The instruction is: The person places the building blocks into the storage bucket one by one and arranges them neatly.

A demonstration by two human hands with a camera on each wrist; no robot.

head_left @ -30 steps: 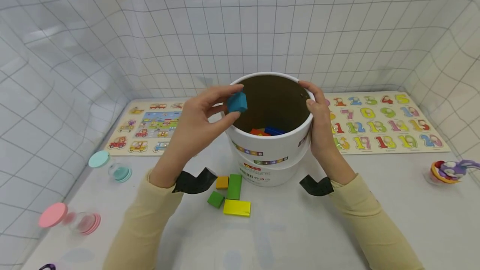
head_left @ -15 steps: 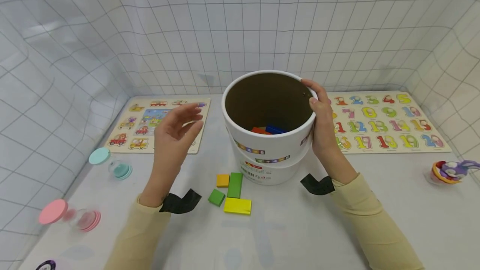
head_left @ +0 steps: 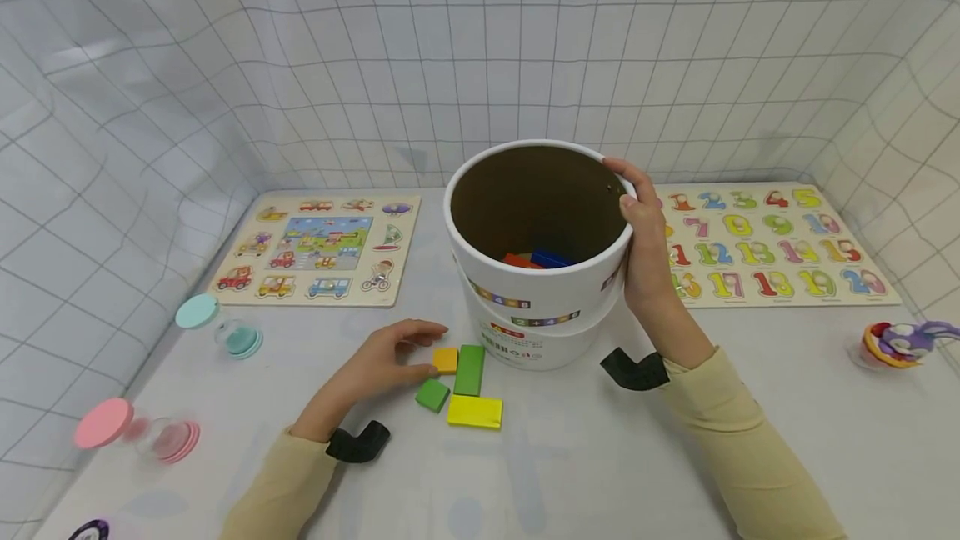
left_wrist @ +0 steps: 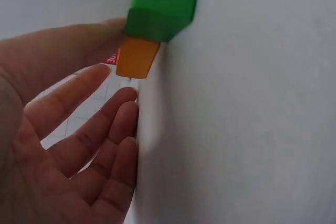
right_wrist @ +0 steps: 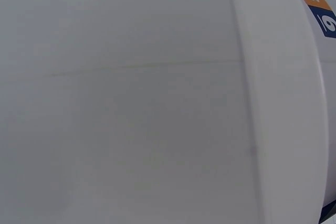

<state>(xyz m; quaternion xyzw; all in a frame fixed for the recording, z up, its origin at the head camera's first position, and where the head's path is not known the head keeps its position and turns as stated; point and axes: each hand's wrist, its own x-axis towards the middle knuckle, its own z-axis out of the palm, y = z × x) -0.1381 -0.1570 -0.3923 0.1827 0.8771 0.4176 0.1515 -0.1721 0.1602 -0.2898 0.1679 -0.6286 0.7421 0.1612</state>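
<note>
My right hand grips the rim of a white bucket, thumb outside the opening's edge. Inside it lie a red block and a blue block. On the table, my left hand reaches beside an orange block, thumb and fingers parted around its left side. The left wrist view shows the orange block partly behind a green block, the fingers loosely bent. Close by lie a long green block, a small green block and a yellow block.
Behind on the left lies a vehicle puzzle board; a number puzzle board is at the right. Small containers with a teal lid and a pink lid stand at the left. A purple toy sits far right.
A blue block pinched by my left hand over the bucket was let go. That hand drew back left, then came down beside the orange block. The right hand stays on the rim.
</note>
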